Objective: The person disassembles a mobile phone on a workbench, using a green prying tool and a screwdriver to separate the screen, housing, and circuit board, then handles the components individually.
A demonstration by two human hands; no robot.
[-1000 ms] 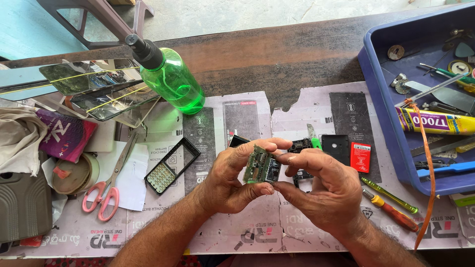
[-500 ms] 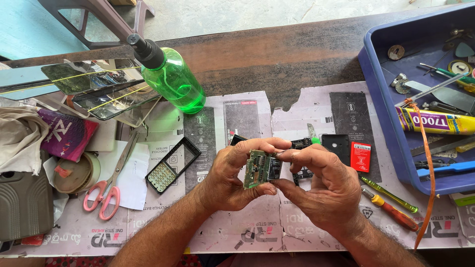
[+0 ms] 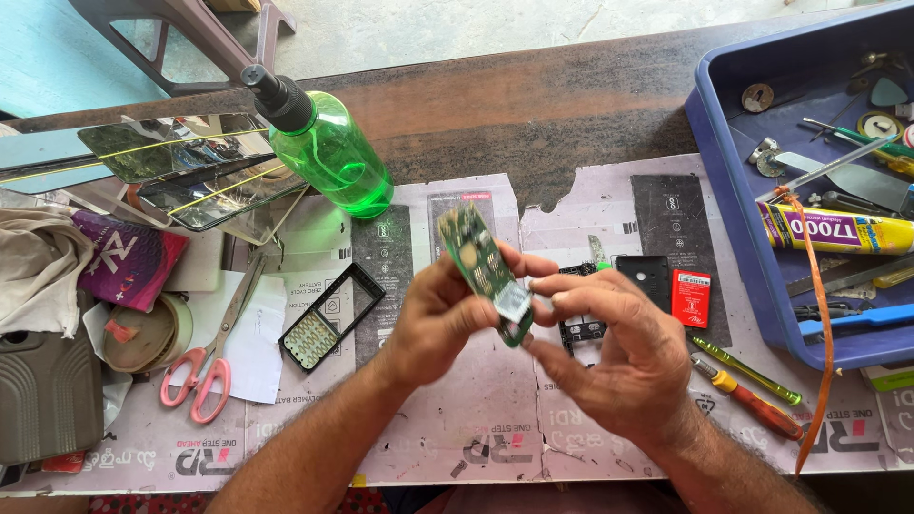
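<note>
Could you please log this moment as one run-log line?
left hand: holds green circuit board | right hand: touches board's lower end | scissors: on table
</note>
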